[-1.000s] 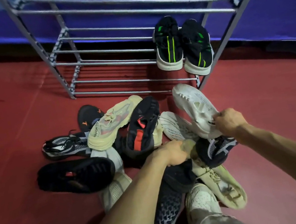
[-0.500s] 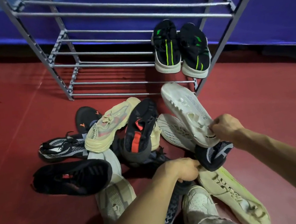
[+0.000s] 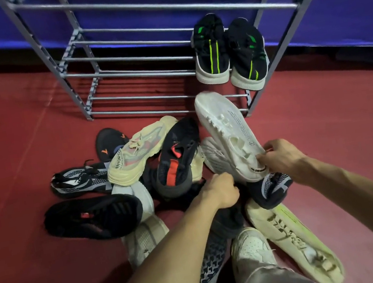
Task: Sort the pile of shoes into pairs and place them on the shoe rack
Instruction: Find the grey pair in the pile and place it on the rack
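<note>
My right hand (image 3: 280, 163) grips the heel of a white shoe (image 3: 225, 130), held sole-up with its toe toward the grey metal shoe rack (image 3: 136, 73). A second white shoe (image 3: 214, 159) lies just under it. My left hand (image 3: 222, 191) is curled into a fist at that shoe's heel end, above dark shoes; what its fingers hold is hidden. A black pair with green stripes (image 3: 228, 55) sits on the rack's low tier at the right. The pile holds a cream-pink shoe (image 3: 139, 153), a black-red shoe (image 3: 178, 159) and a cream-yellow shoe (image 3: 294, 239).
A black shoe (image 3: 93, 218) lies sole-up at the pile's left, with a black-white knit shoe (image 3: 80, 181) behind it and its match (image 3: 270, 189) under my right wrist. My own white sneaker (image 3: 252, 247) stands at the bottom. Red floor surrounds the pile; a blue wall backs the rack.
My left hand let go of the cream-yellow shoe, which now lies at lower right, and moved up toward the white shoes. My right hand has shifted the white shoe slightly toward the rack.
</note>
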